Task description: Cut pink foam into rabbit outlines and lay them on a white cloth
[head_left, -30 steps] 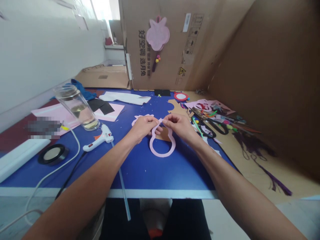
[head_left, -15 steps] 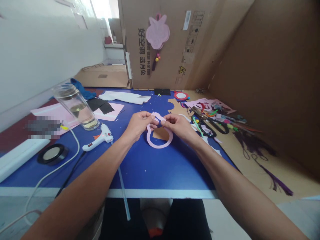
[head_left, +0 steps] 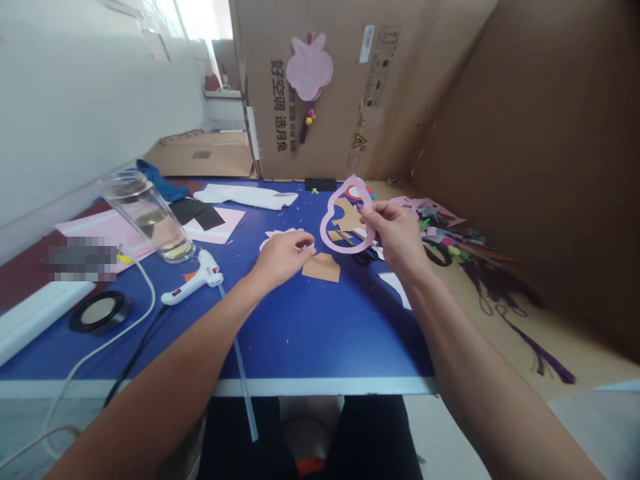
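Observation:
My right hand (head_left: 397,233) is closed, pinching the right side of a pink ring-shaped cutout (head_left: 327,230), a thin wavy outline with an open middle, raised above the table. My left hand (head_left: 286,259) is closed, thumb and fingers together, at a pink cutout with a scalloped edge (head_left: 274,233). Most of that piece is hidden behind the hand, though a bit of pink shows between the fingertips. A brown cardboard piece (head_left: 323,268) lies flat on the blue table just right of my left hand.
A white glue gun (head_left: 195,280) with a long glue stick lies at left, beside a glass jar (head_left: 167,230) and black tape roll (head_left: 100,312). Scissors (head_left: 437,253), paper scraps and purple tassels (head_left: 545,353) lie at right. A pink ornament (head_left: 310,70) hangs on the cardboard wall.
My hands have moved apart. My right hand has lifted the pink ring up and to the right, out of my left hand. The scalloped pink piece now shows behind my left hand.

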A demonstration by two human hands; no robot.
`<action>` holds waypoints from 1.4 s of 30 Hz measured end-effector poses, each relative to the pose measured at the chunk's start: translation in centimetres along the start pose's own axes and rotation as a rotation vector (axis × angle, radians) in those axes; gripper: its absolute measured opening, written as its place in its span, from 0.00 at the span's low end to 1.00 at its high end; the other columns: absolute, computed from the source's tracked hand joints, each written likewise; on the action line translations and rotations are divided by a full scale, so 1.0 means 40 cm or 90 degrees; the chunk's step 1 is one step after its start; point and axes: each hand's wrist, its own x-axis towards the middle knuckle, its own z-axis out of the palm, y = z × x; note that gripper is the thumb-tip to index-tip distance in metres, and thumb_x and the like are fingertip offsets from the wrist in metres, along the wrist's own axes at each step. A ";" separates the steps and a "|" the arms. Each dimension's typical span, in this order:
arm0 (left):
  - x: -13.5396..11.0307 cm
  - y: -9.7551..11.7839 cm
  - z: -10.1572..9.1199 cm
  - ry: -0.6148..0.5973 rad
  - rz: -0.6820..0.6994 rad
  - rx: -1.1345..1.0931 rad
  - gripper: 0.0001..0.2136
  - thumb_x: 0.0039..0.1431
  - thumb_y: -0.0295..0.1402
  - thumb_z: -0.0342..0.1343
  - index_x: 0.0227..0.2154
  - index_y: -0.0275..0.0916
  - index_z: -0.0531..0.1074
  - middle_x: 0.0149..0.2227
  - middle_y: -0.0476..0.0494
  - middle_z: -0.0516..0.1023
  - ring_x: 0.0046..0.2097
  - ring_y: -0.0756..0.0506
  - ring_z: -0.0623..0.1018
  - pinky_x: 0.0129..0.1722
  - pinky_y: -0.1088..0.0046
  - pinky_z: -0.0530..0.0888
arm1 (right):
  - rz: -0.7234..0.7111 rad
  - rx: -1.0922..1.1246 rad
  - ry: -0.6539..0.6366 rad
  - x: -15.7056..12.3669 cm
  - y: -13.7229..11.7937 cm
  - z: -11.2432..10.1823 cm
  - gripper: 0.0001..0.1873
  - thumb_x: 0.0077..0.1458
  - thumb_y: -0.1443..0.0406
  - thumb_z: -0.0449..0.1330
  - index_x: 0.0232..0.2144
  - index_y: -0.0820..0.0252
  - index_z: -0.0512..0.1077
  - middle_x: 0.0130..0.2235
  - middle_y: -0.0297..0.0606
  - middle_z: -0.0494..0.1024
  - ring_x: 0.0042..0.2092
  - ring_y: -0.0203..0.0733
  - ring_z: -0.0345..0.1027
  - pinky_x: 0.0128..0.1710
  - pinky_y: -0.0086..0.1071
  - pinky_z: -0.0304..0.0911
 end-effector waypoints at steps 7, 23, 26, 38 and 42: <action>-0.035 0.010 0.053 -0.185 0.106 0.044 0.09 0.54 0.29 0.67 0.38 0.47 0.86 0.41 0.43 0.88 0.45 0.38 0.84 0.52 0.60 0.77 | 0.012 0.008 -0.020 0.013 0.016 -0.012 0.21 0.55 0.46 0.70 0.37 0.54 0.74 0.35 0.39 0.79 0.29 0.38 0.65 0.27 0.34 0.63; 0.010 0.026 -0.018 -0.040 -0.237 -0.451 0.17 0.62 0.45 0.70 0.43 0.37 0.78 0.41 0.34 0.87 0.35 0.44 0.86 0.34 0.70 0.82 | 0.128 0.055 -0.233 -0.063 0.028 0.102 0.26 0.43 0.46 0.77 0.32 0.59 0.77 0.30 0.35 0.79 0.27 0.34 0.62 0.26 0.30 0.57; 0.008 0.024 -0.008 -0.032 -0.257 -0.427 0.12 0.64 0.39 0.69 0.40 0.35 0.80 0.40 0.35 0.87 0.34 0.46 0.85 0.32 0.74 0.81 | 0.131 0.040 -0.258 -0.065 0.023 0.103 0.25 0.44 0.46 0.76 0.32 0.59 0.77 0.29 0.35 0.79 0.26 0.34 0.62 0.26 0.30 0.57; 0.015 0.019 -0.013 0.023 -0.280 -0.424 0.07 0.69 0.33 0.64 0.38 0.33 0.79 0.38 0.33 0.87 0.32 0.46 0.86 0.29 0.75 0.81 | 0.134 -0.019 -0.319 -0.059 0.016 0.089 0.20 0.49 0.50 0.74 0.32 0.59 0.78 0.26 0.33 0.76 0.27 0.35 0.64 0.27 0.30 0.59; 0.015 0.017 -0.011 0.026 -0.276 -0.433 0.08 0.66 0.34 0.68 0.38 0.34 0.78 0.37 0.34 0.87 0.33 0.46 0.86 0.29 0.76 0.80 | 0.131 -0.013 -0.301 -0.059 0.020 0.095 0.20 0.47 0.50 0.74 0.31 0.59 0.76 0.25 0.32 0.74 0.26 0.34 0.62 0.27 0.30 0.57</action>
